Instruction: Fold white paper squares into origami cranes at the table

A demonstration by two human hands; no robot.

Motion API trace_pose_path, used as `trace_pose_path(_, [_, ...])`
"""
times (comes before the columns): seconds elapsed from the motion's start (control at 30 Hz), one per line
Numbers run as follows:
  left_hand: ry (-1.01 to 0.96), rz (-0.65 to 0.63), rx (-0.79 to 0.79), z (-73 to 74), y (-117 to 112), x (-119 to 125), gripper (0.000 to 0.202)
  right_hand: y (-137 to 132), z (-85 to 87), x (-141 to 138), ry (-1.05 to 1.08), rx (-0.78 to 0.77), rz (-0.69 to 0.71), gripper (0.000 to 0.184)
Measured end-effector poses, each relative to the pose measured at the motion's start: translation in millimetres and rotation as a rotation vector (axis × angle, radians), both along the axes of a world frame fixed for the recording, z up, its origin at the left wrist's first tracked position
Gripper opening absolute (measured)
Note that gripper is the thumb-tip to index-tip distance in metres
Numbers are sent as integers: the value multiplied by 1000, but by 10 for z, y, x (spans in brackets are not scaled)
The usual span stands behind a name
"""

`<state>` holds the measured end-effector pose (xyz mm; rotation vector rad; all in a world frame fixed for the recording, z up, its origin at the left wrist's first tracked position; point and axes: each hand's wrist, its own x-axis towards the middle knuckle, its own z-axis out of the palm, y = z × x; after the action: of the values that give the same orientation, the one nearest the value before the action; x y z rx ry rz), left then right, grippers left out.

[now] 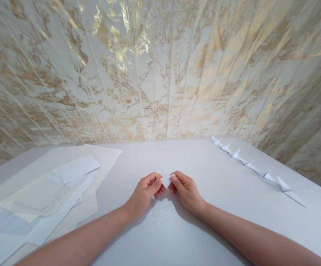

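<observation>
Between my two hands is a small piece of folded white paper (166,181), held just above the table. My left hand (146,188) pinches its left side between thumb and fingers. On the other side, my right hand (185,189) grips the right part in the same way. Most of the paper is hidden behind my fingers, so its full shape does not show. A small white tip pokes out below my left fingers.
A row of several folded paper cranes (250,165) runs along the table's right side. Loose sheets of paper (74,170), some with writing, are piled at the left. Behind the white table (160,155) hangs a gold-patterned curtain (155,74).
</observation>
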<state>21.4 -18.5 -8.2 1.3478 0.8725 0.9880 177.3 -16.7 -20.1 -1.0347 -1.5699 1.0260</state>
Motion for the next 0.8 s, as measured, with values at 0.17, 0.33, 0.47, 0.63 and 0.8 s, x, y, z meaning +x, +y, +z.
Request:
trace_pose_path(0.17, [-114, -52, -90, -47, 55, -33, 31, 7, 1, 12, -17, 108, 0, 20])
trace_pose_path(0.33, [-138, -126, -61, -15, 82, -65, 27, 1, -17, 2, 106, 115, 76, 16])
trace_pose_path(0.47, [-131, -120, -42, 5, 73, -55, 26, -20, -10, 16, 131, 118, 124, 17])
trace_pose_path(0.63, [-5, -20, -44, -20, 62, -26, 16, -32, -5, 35, 21, 202, 95, 24])
trace_pose_path(0.8, [110, 118, 165, -19, 50, -28, 6, -14, -25, 35, -26, 252, 72, 25])
